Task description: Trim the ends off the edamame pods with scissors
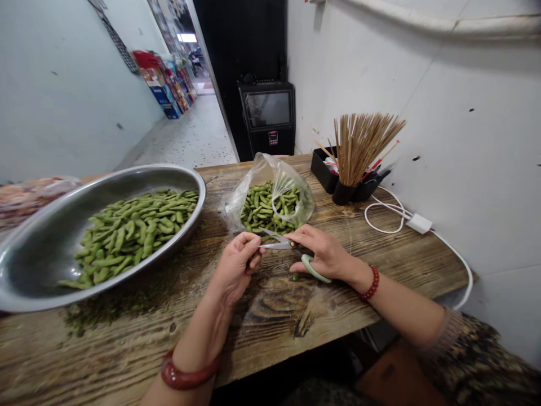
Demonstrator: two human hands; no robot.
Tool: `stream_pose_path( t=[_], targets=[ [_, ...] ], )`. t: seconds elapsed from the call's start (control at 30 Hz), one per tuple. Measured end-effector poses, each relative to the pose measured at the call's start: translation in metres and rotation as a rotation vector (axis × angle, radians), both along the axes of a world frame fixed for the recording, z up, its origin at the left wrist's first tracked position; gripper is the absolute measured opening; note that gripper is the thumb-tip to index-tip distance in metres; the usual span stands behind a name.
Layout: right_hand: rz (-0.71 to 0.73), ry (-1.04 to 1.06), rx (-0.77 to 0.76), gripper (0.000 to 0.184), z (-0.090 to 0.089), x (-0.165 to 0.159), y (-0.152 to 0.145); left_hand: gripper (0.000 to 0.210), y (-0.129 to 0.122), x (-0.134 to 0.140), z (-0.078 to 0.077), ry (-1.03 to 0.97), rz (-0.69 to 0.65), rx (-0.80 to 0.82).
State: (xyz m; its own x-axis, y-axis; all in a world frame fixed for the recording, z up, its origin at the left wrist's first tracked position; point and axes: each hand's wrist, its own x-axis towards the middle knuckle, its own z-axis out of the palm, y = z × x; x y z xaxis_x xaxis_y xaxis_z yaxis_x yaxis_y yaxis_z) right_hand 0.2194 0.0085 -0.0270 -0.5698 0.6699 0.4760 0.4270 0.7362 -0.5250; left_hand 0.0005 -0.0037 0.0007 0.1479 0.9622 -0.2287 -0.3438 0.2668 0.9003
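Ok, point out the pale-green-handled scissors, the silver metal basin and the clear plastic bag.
Pale-green-handled scissors [279, 246]: head view, lower blade.
Silver metal basin [46, 259]: head view, bare inner wall.
Clear plastic bag [289, 173]: head view, upper film.

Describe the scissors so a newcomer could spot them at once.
On the wooden table, right of the big metal basin, find the clear plastic bag of green pods. On its near side, the right hand holds the scissors; parted, shiny blades and a pale mint handle loop set them apart from the pods.
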Motion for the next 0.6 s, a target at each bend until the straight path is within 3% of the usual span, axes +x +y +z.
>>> stream_pose_path(
  t=[0.23, 0.6],
  targets=[
    [-0.006, -0.027, -0.002, 0.065, 0.0001, -0.0008, 0.0005, 0.025, -0.0013, 0.0037, -0.0060, -0.049, -0.090, 0.004],
    [0.008, -0.034, -0.036, 0.066, 0.0021, -0.0041, -0.0028, 0.025, -0.0034, 0.0072, -0.0059, -0.024, -0.102, 0.011]
  ],
)
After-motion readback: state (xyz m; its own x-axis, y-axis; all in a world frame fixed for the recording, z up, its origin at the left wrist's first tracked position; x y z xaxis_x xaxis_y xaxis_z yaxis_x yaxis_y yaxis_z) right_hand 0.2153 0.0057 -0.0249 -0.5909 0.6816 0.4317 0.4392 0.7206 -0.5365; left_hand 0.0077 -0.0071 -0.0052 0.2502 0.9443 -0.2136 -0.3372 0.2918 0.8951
